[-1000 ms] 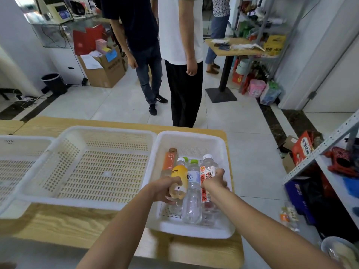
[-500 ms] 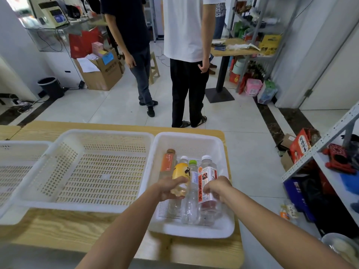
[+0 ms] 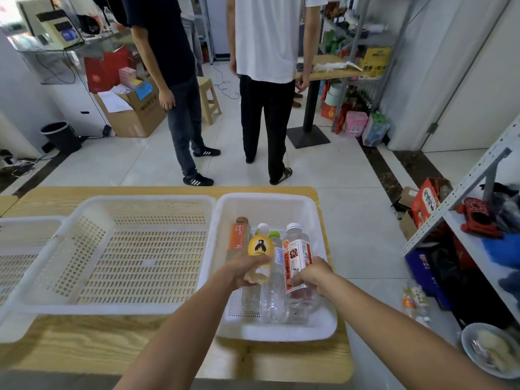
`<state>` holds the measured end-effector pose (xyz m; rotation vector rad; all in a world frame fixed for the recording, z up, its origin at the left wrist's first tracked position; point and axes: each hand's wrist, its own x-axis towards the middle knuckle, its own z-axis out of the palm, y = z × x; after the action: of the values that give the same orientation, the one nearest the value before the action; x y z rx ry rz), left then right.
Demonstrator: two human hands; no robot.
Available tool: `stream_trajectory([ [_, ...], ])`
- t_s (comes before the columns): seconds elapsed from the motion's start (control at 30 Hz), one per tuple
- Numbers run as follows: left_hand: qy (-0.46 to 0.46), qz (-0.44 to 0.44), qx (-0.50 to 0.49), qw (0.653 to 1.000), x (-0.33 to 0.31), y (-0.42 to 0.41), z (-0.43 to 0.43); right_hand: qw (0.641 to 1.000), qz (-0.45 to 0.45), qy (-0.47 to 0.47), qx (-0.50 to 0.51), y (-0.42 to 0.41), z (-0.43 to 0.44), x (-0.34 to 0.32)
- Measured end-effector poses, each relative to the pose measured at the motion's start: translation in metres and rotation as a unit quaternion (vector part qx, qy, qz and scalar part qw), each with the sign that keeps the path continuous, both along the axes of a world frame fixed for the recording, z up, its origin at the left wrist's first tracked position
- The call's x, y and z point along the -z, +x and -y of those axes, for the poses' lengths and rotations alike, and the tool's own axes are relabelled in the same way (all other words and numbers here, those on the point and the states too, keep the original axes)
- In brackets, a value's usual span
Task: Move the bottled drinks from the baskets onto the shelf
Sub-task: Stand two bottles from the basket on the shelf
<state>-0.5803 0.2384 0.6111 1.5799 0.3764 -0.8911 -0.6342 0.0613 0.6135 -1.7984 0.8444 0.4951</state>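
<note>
from the head view, the wooden bench carries three white perforated baskets in a row. the right basket sits at the bench's right end, reaching from near the far edge almost to the near edge, and holds four bottles lying close together with their caps toward the far edge. the left hand curls round the lower half of the yellow bottle, which has a bear on its label and rides on top of the clear bottles under it. the right hand grips the red-labelled bottle at the lower part of its label, on the basket's right side. the green-capped bottle lies between the two held bottles, and the orange-labelled bottle with a brown cap lies just beside the yellow one, along the basket's left wall. the middle basket touches the right basket, and its left rim overlaps the left basket. the metal shelf stands beyond the bench's right end, well apart from the bottles. two people stand on the tiled floor past the far edge.
</note>
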Motion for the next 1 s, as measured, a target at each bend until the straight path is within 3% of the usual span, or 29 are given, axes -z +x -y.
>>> stream_trajectory([
  [0.17, -0.029, 0.028, -0.039, 0.998, -0.004, 0.007, 0.001, 0.979, -0.023, 0.195, 0.063, 0.0, 0.014, -0.011],
  [0.3, -0.068, 0.07, -0.005, 0.995, -0.02, 0.013, 0.019, 0.956, 0.048, 0.274, 0.096, -0.006, 0.031, -0.015],
  [0.5, -0.119, 0.112, 0.059, 0.985, -0.055, 0.022, 0.1, 0.927, 0.185, 0.268, 0.189, -0.029, 0.103, -0.038],
  [0.73, -0.18, 0.156, 0.15, 0.96, -0.086, -0.003, 0.272, 0.863, 0.316, 0.212, 0.332, -0.104, 0.244, -0.073],
  [1.0, -0.251, 0.149, 0.281, 0.914, -0.108, -0.077, 0.472, 0.789, 0.383, 0.101, 0.47, -0.214, 0.401, -0.092],
])
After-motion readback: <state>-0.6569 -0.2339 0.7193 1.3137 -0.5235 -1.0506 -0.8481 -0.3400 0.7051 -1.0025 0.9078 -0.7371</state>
